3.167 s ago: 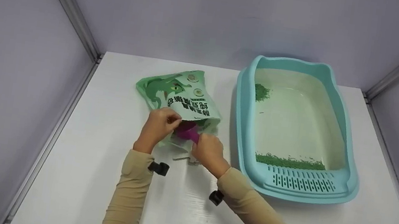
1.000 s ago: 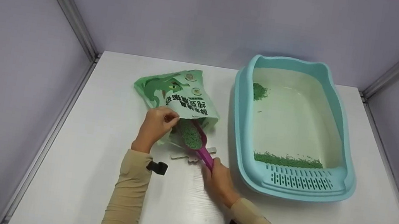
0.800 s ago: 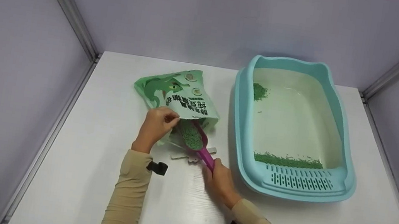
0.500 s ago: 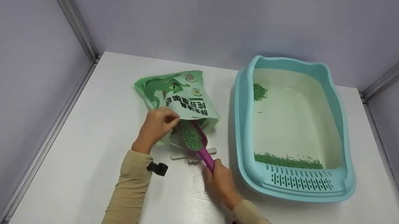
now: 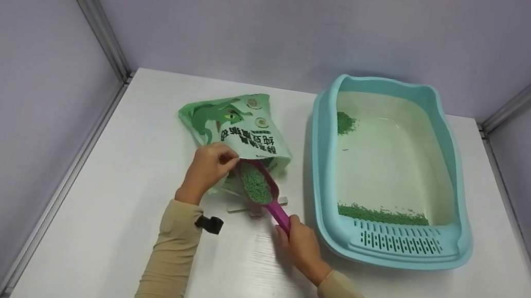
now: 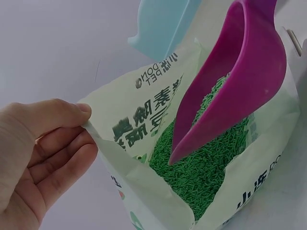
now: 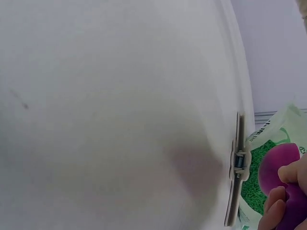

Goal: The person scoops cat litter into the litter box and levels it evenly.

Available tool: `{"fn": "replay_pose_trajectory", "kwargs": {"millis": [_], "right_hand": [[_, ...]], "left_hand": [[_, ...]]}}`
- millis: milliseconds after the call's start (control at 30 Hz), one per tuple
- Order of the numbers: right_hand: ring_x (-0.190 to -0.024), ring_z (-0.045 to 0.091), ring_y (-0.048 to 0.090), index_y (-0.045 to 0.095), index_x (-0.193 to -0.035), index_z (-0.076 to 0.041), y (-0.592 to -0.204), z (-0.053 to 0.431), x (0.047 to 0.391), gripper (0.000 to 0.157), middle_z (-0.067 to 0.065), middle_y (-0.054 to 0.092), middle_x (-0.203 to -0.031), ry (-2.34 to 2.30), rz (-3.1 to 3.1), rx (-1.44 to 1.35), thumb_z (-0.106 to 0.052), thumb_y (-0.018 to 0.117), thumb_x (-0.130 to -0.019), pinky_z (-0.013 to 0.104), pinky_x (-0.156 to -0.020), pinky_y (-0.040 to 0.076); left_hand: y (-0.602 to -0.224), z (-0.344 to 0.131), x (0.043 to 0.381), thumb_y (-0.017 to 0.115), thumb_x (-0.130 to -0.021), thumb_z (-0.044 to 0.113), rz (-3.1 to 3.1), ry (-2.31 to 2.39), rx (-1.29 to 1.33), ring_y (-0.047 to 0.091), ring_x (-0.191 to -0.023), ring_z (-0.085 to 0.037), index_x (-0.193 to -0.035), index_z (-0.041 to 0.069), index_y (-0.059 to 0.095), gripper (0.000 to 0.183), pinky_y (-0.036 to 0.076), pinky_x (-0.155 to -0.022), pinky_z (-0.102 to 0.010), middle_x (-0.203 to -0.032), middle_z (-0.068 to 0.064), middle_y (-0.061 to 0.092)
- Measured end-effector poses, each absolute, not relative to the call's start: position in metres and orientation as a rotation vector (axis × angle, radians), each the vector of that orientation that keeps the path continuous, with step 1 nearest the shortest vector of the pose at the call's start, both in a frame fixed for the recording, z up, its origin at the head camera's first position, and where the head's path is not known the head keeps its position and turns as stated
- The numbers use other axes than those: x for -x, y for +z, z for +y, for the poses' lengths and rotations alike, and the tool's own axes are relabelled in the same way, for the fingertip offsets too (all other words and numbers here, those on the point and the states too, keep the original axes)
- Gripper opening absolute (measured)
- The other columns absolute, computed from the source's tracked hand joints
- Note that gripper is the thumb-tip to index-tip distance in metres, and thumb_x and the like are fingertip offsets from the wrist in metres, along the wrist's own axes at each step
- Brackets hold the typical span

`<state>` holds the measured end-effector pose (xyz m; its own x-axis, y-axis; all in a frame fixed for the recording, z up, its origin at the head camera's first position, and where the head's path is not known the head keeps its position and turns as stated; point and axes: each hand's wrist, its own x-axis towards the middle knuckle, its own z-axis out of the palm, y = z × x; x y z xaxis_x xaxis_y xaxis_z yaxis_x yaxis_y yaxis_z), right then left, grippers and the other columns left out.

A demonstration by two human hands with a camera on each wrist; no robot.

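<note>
My left hand (image 5: 208,169) pinches the rim of a green cat litter bag (image 5: 247,128) between thumb and fingers, keeping its mouth spread. The bag lies on the table with green pellets (image 6: 201,177) inside. My right hand (image 5: 302,248) grips the handle of a purple scoop (image 5: 280,218). The scoop is loaded with green pellets. Its front end sits at the bag's mouth, partly under the upper edge, and in the left wrist view it tilts tip-down over the pellets.
Right of the bag stands a turquoise litter box (image 5: 317,172), with one small pile of green pellets (image 5: 346,123) and a band of them along its near end. A pale clip (image 7: 239,163) lies on the table (image 5: 236,280) below the scoop. Walls enclose the back and sides.
My right hand has drawn the scoop back from inside the bag, now filled with pellets, and slid slightly farther toward the front right. My left hand keeps its pinch on the rim.
</note>
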<state>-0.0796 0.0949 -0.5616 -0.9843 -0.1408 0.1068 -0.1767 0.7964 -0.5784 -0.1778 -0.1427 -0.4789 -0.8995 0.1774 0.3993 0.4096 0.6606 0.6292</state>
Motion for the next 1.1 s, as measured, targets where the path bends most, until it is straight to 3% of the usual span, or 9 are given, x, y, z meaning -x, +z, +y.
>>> {"fn": "replay_pose_trajectory", "kwargs": {"millis": [1100], "right_hand": [[-0.050,0.012,0.044,0.052,-0.083,-0.004,-0.534,0.113,0.051,0.026,0.007,0.054,-0.058,0.713,-2.860,-0.432,-0.020,0.072,-0.085,0.022,-0.045,0.033]], "left_hand": [[-0.479,-0.143,0.176,0.069,-0.087,0.008,-2.579,-1.049,0.485,0.066,-0.073,-0.025,-0.087,0.002,0.074,0.008,0.057,-0.066,-0.035,-0.083,-0.014,0.071]]}}
